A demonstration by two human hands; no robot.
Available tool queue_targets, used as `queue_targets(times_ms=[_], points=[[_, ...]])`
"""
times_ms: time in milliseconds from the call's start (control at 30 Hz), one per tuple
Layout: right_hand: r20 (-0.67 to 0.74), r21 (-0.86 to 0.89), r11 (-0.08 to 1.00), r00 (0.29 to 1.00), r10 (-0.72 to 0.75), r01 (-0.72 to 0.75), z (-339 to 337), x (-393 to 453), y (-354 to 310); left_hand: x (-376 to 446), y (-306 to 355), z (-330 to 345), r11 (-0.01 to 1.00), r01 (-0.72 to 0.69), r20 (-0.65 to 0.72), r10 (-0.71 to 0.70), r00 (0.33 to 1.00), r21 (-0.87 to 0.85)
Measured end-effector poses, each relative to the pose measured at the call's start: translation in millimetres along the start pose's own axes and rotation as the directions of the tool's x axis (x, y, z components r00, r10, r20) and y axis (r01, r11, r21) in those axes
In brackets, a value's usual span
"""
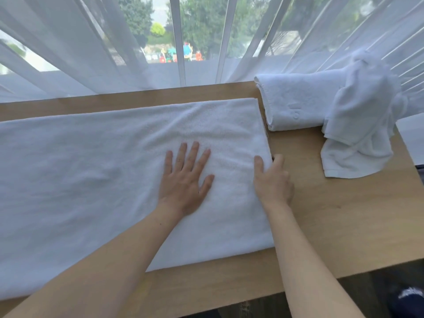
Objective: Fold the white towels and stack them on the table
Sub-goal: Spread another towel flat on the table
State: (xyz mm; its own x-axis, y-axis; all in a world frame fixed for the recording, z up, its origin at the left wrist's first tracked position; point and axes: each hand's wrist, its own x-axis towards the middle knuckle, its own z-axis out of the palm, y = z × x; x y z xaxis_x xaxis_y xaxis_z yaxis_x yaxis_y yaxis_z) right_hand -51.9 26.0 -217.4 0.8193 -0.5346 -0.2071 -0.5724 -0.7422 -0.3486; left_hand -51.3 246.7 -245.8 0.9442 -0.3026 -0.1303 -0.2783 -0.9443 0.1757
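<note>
The right hand [273, 180] pinches the right edge of the spread towel [91, 180] in its grip, thumb on top, while the left hand [185, 180] presses flat with fingers straight beside it. The towel lies on the worktop [344, 226]; beyond its right edge sit a folded towel [296, 102] and a crumpled towel [358, 125].

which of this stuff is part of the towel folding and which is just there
Part of the job:
- spread towel, left hand flat on it, right hand with its grip on the right edge
- folded towel
- crumpled towel
- wooden table

Just there:
- sheer curtains
- window with trees and playground outside
</note>
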Motion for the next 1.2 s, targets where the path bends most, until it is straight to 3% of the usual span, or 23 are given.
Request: queue_targets(times_ms=[100,233,367,500,567,667,733,833,933,1000,1133,1200], points=[[0.006,-0.068,0.998,1.0,-0.019,0.019,-1,-27,27,-7,8,-3,0.999,0.011,0.006,-0.011,1.0,-0.04],[-0.068,0.009,0.999,0.997,0.036,-0.035,-2,-19,39,-43,21,9,0.997,-0.044,0.006,0.045,0.999,-0.061],[-0.145,-0.071,0.99,0.98,-0.134,0.125,11,-53,29,-45,22,8,0.998,-0.041,0.031,0.042,0.999,-0.046],[0.035,-0.247,0.927,0.959,-0.282,0.282,23,-93,38,-54,6,-1,0.989,-0.124,0.036,0.127,0.991,-0.084],[0.09,-0.267,0.935,0.972,-0.216,0.232,23,-90,43,-67,-26,-2,0.997,-0.048,0.001,0.048,0.999,-0.063],[0.051,-0.256,0.954,0.988,-0.144,0.152,27,-97,19,-83,-82,-9,0.992,0.12,-0.016,-0.121,0.993,-0.037],[0.051,-0.21,0.915,0.938,-0.343,0.345,41,-116,-21,-84,-102,-12,0.989,0.146,-0.017,-0.146,0.989,-0.026],[0.168,-0.15,0.708,0.723,-0.67,0.69,71,-141,-69,-81,-107,-11,0.989,0.143,-0.023,-0.143,0.989,-0.026],[0.249,-0.165,0.61,0.631,-0.735,0.775,80,-120,-75,-79,-108,-10,0.99,0.133,-0.035,-0.134,0.99,-0.037],[0.249,-0.198,0.631,0.661,-0.708,0.75,70,-88,-66,-78,-108,-10,0.991,0.127,-0.047,-0.129,0.99,-0.042],[0.203,-0.278,0.825,0.869,-0.451,0.493,47,-20,-66,-75,-107,-10,0.992,0.119,-0.074,-0.122,0.99,-0.045],[0.118,-0.266,0.897,0.935,-0.334,0.354,48,-11,-88,-76,-108,-11,0.992,0.123,-0.088,-0.126,0.988,-0.037]])
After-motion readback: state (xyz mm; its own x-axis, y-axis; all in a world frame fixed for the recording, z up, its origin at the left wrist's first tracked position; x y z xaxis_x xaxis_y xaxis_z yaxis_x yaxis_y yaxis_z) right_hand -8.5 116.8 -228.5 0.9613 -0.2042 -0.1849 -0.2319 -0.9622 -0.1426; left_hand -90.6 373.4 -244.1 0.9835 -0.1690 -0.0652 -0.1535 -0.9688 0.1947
